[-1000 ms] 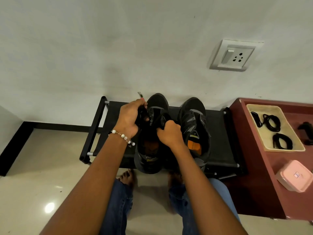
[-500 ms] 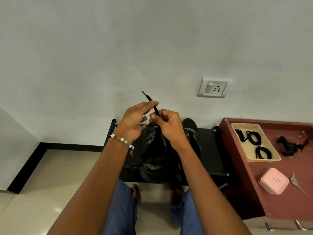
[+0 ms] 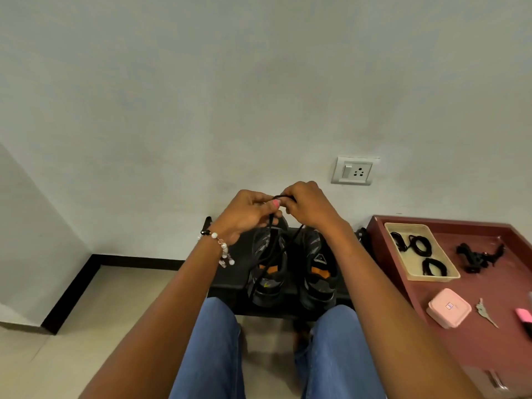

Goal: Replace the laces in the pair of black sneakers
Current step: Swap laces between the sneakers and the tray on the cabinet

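Two black sneakers with orange patches stand side by side on a low black rack [image 3: 227,279]: the left sneaker [image 3: 269,272] and the right sneaker [image 3: 318,269]. Raised above them, my left hand [image 3: 247,214] and my right hand [image 3: 308,205] meet and both pinch a black lace [image 3: 273,251]. The lace hangs in loops from my fingers down over the left sneaker. A beaded bracelet circles my left wrist.
A dark red table [image 3: 475,326] stands to the right. On it are a beige tray [image 3: 423,276] with coiled black laces, a loose black lace bundle [image 3: 475,256], a pink box [image 3: 449,308] and a key [image 3: 485,311]. A wall socket [image 3: 354,170] is behind. My knees in jeans are below.
My hands have lifted away from the left sneaker and come together higher up, drawing the black lace out with them. The view has tilted up and widened.
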`<action>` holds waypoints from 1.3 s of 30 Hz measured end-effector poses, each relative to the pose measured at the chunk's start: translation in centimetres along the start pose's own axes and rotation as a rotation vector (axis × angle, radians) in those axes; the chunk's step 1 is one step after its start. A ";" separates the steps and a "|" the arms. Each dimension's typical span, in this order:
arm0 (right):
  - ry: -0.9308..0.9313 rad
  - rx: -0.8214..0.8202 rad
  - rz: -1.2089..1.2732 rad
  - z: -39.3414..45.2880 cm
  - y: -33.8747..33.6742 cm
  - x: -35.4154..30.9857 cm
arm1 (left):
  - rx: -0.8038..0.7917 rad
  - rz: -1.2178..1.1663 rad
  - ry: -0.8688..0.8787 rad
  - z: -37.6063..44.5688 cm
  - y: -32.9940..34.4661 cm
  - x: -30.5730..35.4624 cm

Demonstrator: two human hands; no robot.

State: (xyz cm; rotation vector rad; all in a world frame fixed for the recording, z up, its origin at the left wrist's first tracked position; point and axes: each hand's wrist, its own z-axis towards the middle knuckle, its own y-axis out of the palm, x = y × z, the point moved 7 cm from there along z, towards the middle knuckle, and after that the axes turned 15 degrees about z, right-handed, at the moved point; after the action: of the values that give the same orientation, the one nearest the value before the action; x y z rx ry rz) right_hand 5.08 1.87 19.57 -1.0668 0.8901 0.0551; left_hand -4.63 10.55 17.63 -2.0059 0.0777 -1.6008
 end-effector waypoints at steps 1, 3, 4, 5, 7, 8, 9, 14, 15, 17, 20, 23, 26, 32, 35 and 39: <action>-0.011 0.008 0.002 0.0 -0.2 -0.3 | 0.020 -0.050 -0.003 -0.3 0.2 0.2; -0.036 0.007 0.078 -0.4 -0.8 -0.7 | 0.062 -0.111 -0.026 -0.9 0.2 0.4; -0.040 -0.002 0.137 -0.7 -1.0 -0.9 | 0.069 -0.143 -0.047 -1.2 0.2 0.4; -0.031 -0.011 0.215 -1.0 -1.1 -0.8 | 0.058 -0.193 -0.079 -1.4 0.1 0.2; 0.018 0.002 0.465 -1.6 -1.0 0.1 | 0.005 -0.366 -0.150 -1.7 0.1 0.0; 0.053 0.025 0.621 -2.0 -0.8 0.7 | -0.021 -0.490 -0.177 -1.8 0.1 -0.1; 0.089 0.047 0.764 -2.4 -0.4 1.3 | -0.043 -0.630 -0.192 -1.8 0.2 0.2; 0.166 -0.097 0.894 -4.4 3.1 0.8 | 0.100 -0.972 -0.053 -0.9 -0.9 2.0; 0.152 -0.167 0.843 -4.7 3.6 0.0 | 0.171 -0.886 -0.017 -0.6 -1.4 2.0; 0.106 -0.273 0.745 -5.1 3.8 -1.5 | 0.289 -0.585 0.031 -0.3 -2.3 1.8; 0.076 -0.228 0.705 -4.7 0.9 -3.0 | 0.306 -0.239 0.078 -0.4 -2.4 1.5; 0.055 -0.052 0.718 -3.3 -3.0 -3.2 | 0.181 -0.162 0.131 -0.7 -1.4 1.5; 0.021 0.095 0.647 -1.5 -5.2 -2.8 | 0.034 -0.250 0.162 -1.3 -0.1 2.2; 0.044 0.198 0.596 0.1 -4.0 0.2 | -0.188 -0.644 0.121 -1.7 0.8 3.3; 0.059 0.069 0.614 -1.1 -1.3 0.9 | -0.126 -0.885 0.128 -1.1 -0.2 3.7; 0.022 -0.255 0.505 -3.4 2.3 -0.9 | 0.224 -0.777 0.110 0.3 -2.6 2.8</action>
State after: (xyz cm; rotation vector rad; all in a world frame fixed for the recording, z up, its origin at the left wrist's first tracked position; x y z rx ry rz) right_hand 1.41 0.76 17.87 -1.0537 1.1769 0.5912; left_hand -4.35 11.75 21.25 -1.8648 -0.8982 -2.0506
